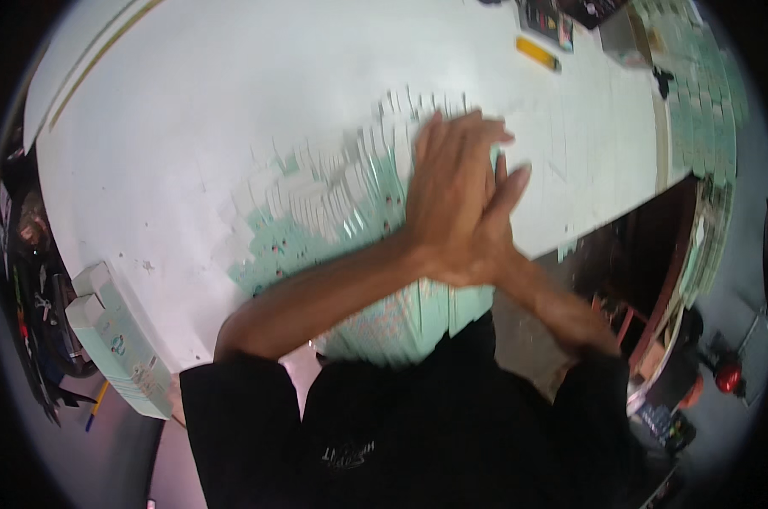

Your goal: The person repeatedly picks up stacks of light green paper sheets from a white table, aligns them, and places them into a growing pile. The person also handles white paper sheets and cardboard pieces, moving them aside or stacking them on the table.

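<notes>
A spread pile of flat mint-green cartons with white flaps lies overlapped on the white table in front of me. My left hand presses on the pile's right end, palm down, fingers stretched out. My right hand overlaps with it, crossed at the wrist area and mostly covered; the parts that show look extended, not curled. Blur hides which fingertips belong to which hand. More green cartons stand packed between my forearms and my black shirt. Neither hand grips a carton that I can see.
A yellow cutter-like tool lies at the back right, near dark boxes. Stacked green cartons fill the far right. Upright green boxes stand at the left table edge. A dark opening is at right.
</notes>
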`<state>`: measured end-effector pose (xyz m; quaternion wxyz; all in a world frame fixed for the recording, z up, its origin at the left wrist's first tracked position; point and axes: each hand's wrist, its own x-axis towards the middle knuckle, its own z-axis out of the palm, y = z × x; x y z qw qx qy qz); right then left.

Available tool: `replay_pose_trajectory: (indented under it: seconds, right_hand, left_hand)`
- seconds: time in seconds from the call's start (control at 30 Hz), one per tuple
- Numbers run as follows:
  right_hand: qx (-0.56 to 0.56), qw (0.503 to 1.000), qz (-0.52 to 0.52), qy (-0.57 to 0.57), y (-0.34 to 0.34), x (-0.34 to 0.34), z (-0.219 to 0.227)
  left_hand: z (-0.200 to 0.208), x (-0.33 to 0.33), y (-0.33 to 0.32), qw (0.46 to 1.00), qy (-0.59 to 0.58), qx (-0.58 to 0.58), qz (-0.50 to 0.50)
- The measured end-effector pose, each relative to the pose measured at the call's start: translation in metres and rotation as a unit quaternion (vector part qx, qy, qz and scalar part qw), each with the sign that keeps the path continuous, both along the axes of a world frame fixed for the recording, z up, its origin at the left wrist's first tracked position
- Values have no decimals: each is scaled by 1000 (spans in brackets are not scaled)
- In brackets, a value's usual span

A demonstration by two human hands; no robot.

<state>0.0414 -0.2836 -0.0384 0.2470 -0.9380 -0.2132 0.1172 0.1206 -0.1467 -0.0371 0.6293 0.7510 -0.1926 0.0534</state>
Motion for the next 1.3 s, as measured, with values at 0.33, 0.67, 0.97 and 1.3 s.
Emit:
replay_pose_trajectory:
  seconds: [0.33, 0.67, 0.97, 1.3]
  right_hand:
    - [105, 993, -49, -21, 20, 27, -4]
    - [-51, 991, -52, -109, 19, 21, -2]
    - [-24, 989, -75, -121, 19, 28, 6]
    - [14, 986, -79, -144, 19, 25, 6]
  left_hand:
    - [4, -1, 3, 996, -69, -56, -7]
    - [2, -59, 51, 923, -107, 368, -20]
    - [39, -71, 65, 943, -147, 299, 6]
    - [18, -111, 131, 903, 46, 418, 89]
